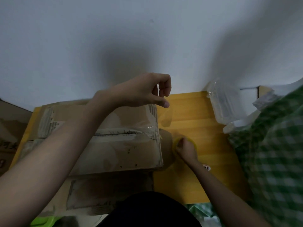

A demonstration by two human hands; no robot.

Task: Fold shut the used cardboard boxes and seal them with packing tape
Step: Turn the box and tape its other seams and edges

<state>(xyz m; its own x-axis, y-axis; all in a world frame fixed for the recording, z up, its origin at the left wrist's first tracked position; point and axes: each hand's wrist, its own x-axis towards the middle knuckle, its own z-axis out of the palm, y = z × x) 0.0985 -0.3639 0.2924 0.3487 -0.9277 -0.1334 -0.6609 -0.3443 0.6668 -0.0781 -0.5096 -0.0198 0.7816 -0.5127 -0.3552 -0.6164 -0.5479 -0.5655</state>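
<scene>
A used cardboard box (105, 141) with its top flaps folded shut lies on a yellow wooden table (200, 125). Clear tape runs along the flap seam to the box's right edge. My right hand (185, 148) grips a yellowish roll of packing tape (177, 141) low beside the box's right side. My left hand (146, 90) hovers over the box's far right corner with fingers curled, and seems to pinch a strip of clear tape (164, 115) that hangs down past the corner.
A clear plastic bag (224, 102) lies at the table's far right by the white wall. Green checked cloth (275, 153) fills the right side. Another cardboard box (9, 133) stands at the left. A green object (42, 222) shows at the bottom left.
</scene>
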